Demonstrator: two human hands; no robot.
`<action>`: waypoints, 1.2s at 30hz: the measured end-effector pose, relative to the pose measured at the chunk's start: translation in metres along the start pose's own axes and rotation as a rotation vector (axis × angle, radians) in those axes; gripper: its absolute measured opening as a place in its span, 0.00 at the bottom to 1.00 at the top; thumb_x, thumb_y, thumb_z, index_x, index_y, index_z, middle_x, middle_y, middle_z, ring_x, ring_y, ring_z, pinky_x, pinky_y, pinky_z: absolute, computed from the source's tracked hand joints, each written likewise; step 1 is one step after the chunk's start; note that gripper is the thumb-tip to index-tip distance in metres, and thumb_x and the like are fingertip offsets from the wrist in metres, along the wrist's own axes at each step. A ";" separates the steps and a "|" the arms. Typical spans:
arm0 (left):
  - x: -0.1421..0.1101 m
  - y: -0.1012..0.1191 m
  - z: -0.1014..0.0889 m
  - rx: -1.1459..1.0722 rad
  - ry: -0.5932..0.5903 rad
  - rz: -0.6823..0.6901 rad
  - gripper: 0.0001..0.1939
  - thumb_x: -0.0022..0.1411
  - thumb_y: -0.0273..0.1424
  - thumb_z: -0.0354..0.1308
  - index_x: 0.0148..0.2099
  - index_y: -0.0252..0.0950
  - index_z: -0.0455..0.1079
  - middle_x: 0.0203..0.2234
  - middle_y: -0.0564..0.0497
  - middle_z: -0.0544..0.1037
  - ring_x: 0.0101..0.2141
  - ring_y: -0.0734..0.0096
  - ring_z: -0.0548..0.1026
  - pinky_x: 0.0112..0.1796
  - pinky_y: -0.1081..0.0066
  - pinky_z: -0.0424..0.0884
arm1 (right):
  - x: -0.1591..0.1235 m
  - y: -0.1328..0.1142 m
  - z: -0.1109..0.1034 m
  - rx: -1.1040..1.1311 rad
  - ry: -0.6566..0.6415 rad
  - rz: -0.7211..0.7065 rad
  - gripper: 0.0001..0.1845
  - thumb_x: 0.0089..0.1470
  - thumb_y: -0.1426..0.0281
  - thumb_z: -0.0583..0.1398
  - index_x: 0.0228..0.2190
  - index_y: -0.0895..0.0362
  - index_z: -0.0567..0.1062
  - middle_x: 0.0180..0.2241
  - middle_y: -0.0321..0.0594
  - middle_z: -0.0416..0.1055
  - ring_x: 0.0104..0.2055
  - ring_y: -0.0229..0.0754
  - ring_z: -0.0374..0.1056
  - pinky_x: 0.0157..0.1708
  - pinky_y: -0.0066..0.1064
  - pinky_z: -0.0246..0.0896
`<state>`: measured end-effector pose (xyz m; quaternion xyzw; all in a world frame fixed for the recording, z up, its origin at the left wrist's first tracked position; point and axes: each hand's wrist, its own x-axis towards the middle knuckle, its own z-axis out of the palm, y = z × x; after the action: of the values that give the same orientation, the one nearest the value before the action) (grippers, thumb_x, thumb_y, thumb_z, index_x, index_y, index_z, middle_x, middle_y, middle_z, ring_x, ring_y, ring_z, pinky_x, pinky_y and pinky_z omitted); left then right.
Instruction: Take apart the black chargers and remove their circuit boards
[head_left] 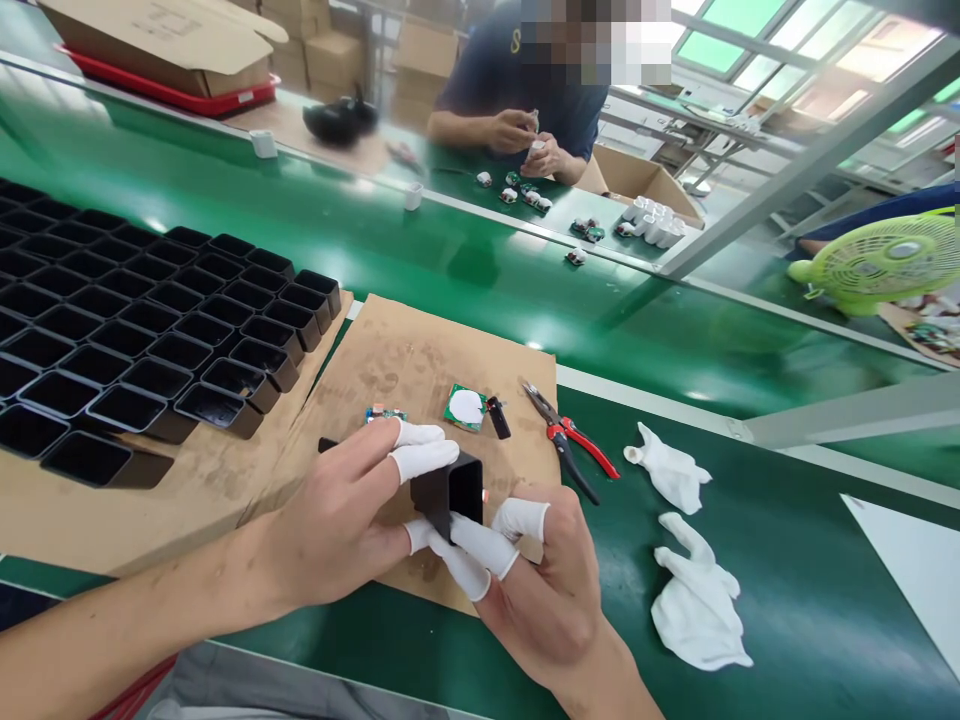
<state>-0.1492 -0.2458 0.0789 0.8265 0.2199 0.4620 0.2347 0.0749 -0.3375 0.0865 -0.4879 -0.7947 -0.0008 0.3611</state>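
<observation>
I see both hands [450, 550], fingertips in white finger cots [424, 458], gripping a black plastic case [448, 492] above the cardboard sheet [375, 350] on the worktop [780, 560].

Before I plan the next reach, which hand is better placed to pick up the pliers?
Probably the right hand: the pliers lie just beyond it, on its side, while the left hand is farther off, across the black case. Both touch the case.

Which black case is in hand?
The black case between left hand and right hand; those in rows on the cardboard at left are untouched.
</observation>
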 end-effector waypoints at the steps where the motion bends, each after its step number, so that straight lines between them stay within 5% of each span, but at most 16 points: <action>1: 0.000 0.000 0.000 -0.001 -0.003 -0.005 0.35 0.64 0.16 0.63 0.71 0.43 0.71 0.49 0.43 0.85 0.49 0.54 0.87 0.52 0.56 0.88 | 0.001 0.000 0.000 -0.007 0.024 -0.023 0.20 0.64 0.77 0.72 0.53 0.45 0.81 0.39 0.40 0.73 0.40 0.51 0.77 0.36 0.45 0.74; 4: 0.000 0.001 0.001 -0.008 -0.008 -0.019 0.33 0.65 0.16 0.64 0.69 0.42 0.71 0.49 0.43 0.85 0.50 0.55 0.87 0.52 0.57 0.88 | 0.004 -0.002 -0.001 -0.032 0.114 -0.101 0.20 0.63 0.80 0.71 0.53 0.48 0.83 0.37 0.40 0.73 0.40 0.49 0.76 0.35 0.42 0.76; 9: 0.001 0.003 0.001 0.009 -0.032 -0.023 0.29 0.66 0.18 0.65 0.67 0.41 0.72 0.46 0.44 0.83 0.48 0.56 0.86 0.49 0.61 0.88 | 0.002 -0.003 0.004 -0.042 0.062 0.000 0.20 0.62 0.77 0.71 0.50 0.43 0.83 0.39 0.41 0.74 0.41 0.50 0.76 0.35 0.43 0.77; 15: 0.005 0.007 -0.001 -0.024 -0.048 -0.153 0.24 0.65 0.20 0.67 0.61 0.40 0.75 0.45 0.46 0.85 0.45 0.58 0.86 0.47 0.62 0.87 | 0.010 -0.007 -0.002 -0.111 0.075 -0.083 0.20 0.62 0.82 0.70 0.51 0.51 0.82 0.40 0.41 0.70 0.39 0.47 0.73 0.33 0.39 0.72; 21: 0.013 0.014 -0.001 -0.353 -0.044 -0.430 0.29 0.56 0.29 0.84 0.57 0.41 0.79 0.45 0.48 0.90 0.43 0.59 0.90 0.48 0.61 0.90 | 0.009 -0.005 -0.016 -0.025 0.198 0.021 0.24 0.65 0.76 0.67 0.60 0.48 0.81 0.42 0.41 0.67 0.39 0.47 0.72 0.33 0.41 0.74; 26: 0.012 0.017 -0.001 -0.625 -0.071 -0.524 0.32 0.52 0.25 0.85 0.56 0.40 0.79 0.43 0.50 0.91 0.41 0.62 0.91 0.48 0.64 0.92 | 0.011 -0.003 -0.020 0.085 0.305 0.131 0.17 0.68 0.75 0.66 0.54 0.48 0.83 0.43 0.42 0.68 0.41 0.48 0.73 0.34 0.42 0.76; 32: 0.004 0.014 0.000 -0.571 -0.136 -0.508 0.37 0.51 0.27 0.85 0.60 0.42 0.75 0.46 0.49 0.91 0.44 0.62 0.91 0.48 0.67 0.91 | 0.024 -0.004 -0.023 0.324 0.175 0.335 0.10 0.69 0.75 0.67 0.47 0.49 0.84 0.40 0.38 0.77 0.41 0.44 0.77 0.41 0.38 0.77; 36: 0.003 0.014 -0.001 -0.368 -0.294 -0.461 0.34 0.53 0.27 0.81 0.60 0.42 0.74 0.48 0.48 0.90 0.46 0.57 0.91 0.48 0.63 0.90 | 0.027 -0.002 -0.027 0.413 -0.024 0.456 0.08 0.67 0.74 0.71 0.45 0.49 0.85 0.39 0.36 0.84 0.40 0.43 0.80 0.41 0.35 0.78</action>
<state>-0.1463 -0.2550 0.0894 0.7564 0.2777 0.3046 0.5079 0.0812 -0.3272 0.1227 -0.5701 -0.6522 0.2475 0.4340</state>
